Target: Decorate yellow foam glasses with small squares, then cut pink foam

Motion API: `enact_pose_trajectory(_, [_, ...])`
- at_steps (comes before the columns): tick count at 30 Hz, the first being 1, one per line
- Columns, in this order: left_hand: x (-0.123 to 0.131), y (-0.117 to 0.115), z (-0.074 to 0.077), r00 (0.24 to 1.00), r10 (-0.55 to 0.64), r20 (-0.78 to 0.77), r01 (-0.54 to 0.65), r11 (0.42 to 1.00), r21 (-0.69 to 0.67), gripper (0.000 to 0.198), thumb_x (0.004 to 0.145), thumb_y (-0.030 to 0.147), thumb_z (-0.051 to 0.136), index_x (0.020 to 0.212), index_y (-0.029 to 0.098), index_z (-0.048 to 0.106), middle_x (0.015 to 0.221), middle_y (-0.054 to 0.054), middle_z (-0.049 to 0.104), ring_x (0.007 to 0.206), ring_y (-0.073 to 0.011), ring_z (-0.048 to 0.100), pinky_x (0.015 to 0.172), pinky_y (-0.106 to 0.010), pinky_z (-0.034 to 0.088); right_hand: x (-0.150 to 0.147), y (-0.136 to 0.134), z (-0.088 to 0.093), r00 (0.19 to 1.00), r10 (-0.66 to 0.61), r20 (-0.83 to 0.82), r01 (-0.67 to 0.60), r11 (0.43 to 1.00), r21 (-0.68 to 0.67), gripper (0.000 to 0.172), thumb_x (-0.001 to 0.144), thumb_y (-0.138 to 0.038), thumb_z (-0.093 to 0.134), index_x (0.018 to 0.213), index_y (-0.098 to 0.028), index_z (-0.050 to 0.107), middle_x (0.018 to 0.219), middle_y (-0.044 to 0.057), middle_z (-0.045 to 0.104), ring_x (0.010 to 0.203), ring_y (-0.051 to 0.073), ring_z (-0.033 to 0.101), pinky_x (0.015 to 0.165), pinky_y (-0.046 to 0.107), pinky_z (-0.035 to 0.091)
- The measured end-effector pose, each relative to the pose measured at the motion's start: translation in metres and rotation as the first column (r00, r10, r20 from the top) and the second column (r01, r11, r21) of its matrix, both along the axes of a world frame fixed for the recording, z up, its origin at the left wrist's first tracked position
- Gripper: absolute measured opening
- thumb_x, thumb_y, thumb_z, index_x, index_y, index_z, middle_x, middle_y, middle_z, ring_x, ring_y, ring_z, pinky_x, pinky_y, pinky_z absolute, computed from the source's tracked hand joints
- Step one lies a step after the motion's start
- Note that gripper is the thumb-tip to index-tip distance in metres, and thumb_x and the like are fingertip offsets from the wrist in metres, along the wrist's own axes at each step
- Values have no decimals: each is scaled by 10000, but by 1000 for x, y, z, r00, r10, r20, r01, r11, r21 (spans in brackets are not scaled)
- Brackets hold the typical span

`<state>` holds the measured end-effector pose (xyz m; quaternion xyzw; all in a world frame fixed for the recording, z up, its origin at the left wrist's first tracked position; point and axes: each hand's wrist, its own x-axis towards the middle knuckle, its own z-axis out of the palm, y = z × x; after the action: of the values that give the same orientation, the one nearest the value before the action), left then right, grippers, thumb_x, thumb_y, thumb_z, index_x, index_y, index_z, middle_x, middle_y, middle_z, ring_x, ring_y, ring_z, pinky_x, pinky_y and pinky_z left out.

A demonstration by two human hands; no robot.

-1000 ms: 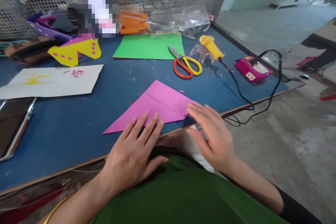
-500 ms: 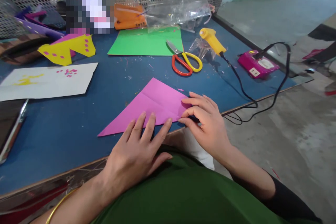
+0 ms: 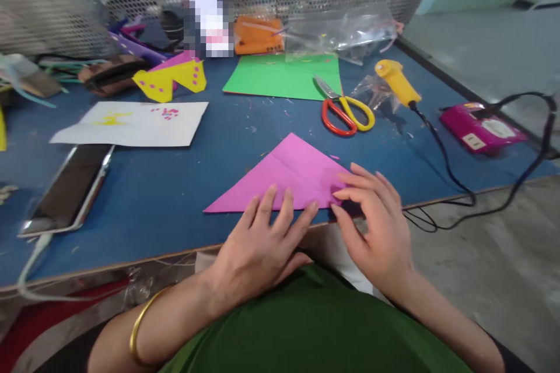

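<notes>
A pink sheet of paper, folded into a triangle, lies near the front edge of the blue table. Crease lines cross its upper face. My left hand rests on the lower edge of the paper with its fingers spread flat; nothing is gripped in it. At the right corner of the triangle is my right hand, its fingers bent but apart, the tips of index finger and thumb touching the paper's edge. That corner is partly covered by my right fingers. Scissors with a red and a yellow handle lie beyond the paper.
Green sheets lie at the back. On the right are a yellow glue gun and a magenta power socket with black cords. To the left lie a phone, a white card and a yellow dotted cutout.
The camera view has turned left, so everything sits further right in the picture. My right thumb and index finger are slightly further apart. My left hand stays on the paper.
</notes>
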<state>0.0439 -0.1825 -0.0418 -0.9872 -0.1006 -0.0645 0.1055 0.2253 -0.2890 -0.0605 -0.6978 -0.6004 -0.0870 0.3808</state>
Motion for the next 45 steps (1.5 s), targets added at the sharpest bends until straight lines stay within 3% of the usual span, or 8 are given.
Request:
enact_pose_trajectory(4, [-3,1,-2,1000,-2,-3,2,999,-54,708,934,540,444,1489,106,371,1452,-206,498,1314,-426,463,1042,-524,428,-7,-4,-12,911,255,325,-250,967,-56,406,882,-79,541,1281,-7,523,1244,223,656,1255,279,551,1072,453,395])
enact_pose_trajectory(9, [-21,9,-8,994,13,107,-2,995,-99,709,936,542,440,1417,21,448,1470,-189,484,1367,-345,425,1104,-441,373,-13,-6,-23,866,243,436,-206,970,-132,417,930,-163,524,1317,-8,528,1322,208,619,1264,283,550,1099,452,354])
enact_pose_trajectory(13, [-56,23,-10,970,191,154,-184,981,-58,792,908,595,455,1416,-12,433,1450,-227,486,1340,-347,463,1095,-463,371,-17,-7,-20,881,217,419,-169,974,-150,403,938,-195,527,1306,-34,559,1341,167,613,1259,263,557,1128,447,304])
enact_pose_trajectory(17, [-88,35,-10,943,302,140,-298,953,-48,781,925,584,418,1498,63,322,1498,-187,440,1388,-347,396,1129,-525,289,-20,-6,-15,886,211,413,-156,974,-162,393,946,-192,516,1303,-34,567,1351,158,607,1257,263,557,1116,468,312])
enact_pose_trajectory(27, [-88,37,-11,953,255,163,-261,965,16,835,926,640,340,1456,-4,370,1472,-228,463,1367,-356,422,1131,-511,268,0,4,5,891,198,409,-165,980,-114,236,924,-118,565,1122,-71,685,1142,140,718,1046,263,651,917,420,490])
enact_pose_trajectory(37, [-98,51,-16,955,130,265,-183,965,186,771,884,614,483,1386,29,497,1411,-197,541,1237,-355,564,1059,-486,376,10,13,-5,970,182,162,-184,983,-3,210,893,-110,600,1091,-126,669,967,102,725,877,252,652,781,413,521])
enact_pose_trajectory(41, [-100,59,-16,888,201,413,-235,971,33,455,953,482,435,1160,181,707,1195,-67,721,1084,-268,680,918,-375,539,10,16,-11,985,155,71,-159,986,51,251,850,-108,662,1095,-164,648,921,61,719,845,219,652,757,361,542])
enact_pose_trajectory(45, [-97,61,-16,736,417,534,-357,908,-218,400,908,562,474,918,307,782,1001,-4,782,916,-271,740,802,-396,610,10,18,-15,990,136,-23,-133,987,90,239,836,-127,687,1058,-205,647,862,24,716,808,195,661,728,319,556])
